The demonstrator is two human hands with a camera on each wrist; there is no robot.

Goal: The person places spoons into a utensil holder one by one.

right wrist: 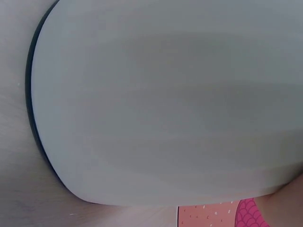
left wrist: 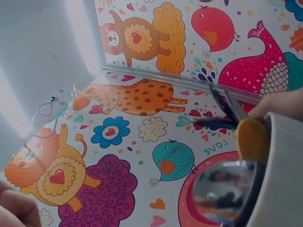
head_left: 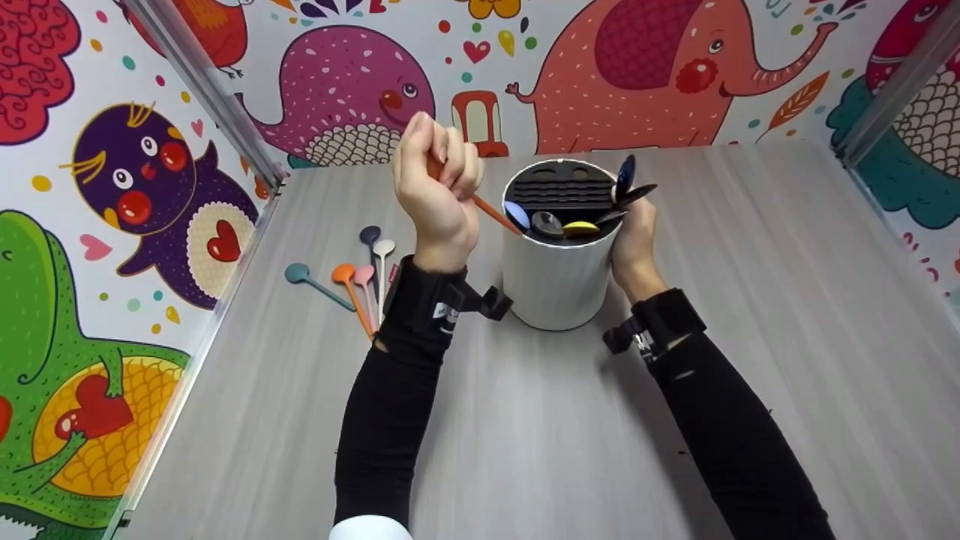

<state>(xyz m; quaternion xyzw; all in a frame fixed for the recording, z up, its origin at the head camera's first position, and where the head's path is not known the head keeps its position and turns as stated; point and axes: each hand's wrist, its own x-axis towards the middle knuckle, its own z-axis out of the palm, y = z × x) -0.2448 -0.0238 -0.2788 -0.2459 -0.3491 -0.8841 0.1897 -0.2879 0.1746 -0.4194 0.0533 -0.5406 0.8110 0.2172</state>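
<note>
Handle (head_left: 495, 213), slim, orange, in left hand (head_left: 437, 187) beside cylindrical canister (head_left: 555, 285)

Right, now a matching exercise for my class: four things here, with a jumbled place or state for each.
1. left hand
2. right hand
3. white container
4. teal spoon

A. holds utensils and a black insert
B. lies on the table beside loose spoons
C. grips an orange handle
D. is against the container's side

Pairs: 1-C, 2-D, 3-A, 4-B

White canister (head_left: 556, 285), perhaps reddish-orange handle (head_left: 495, 214)
</note>
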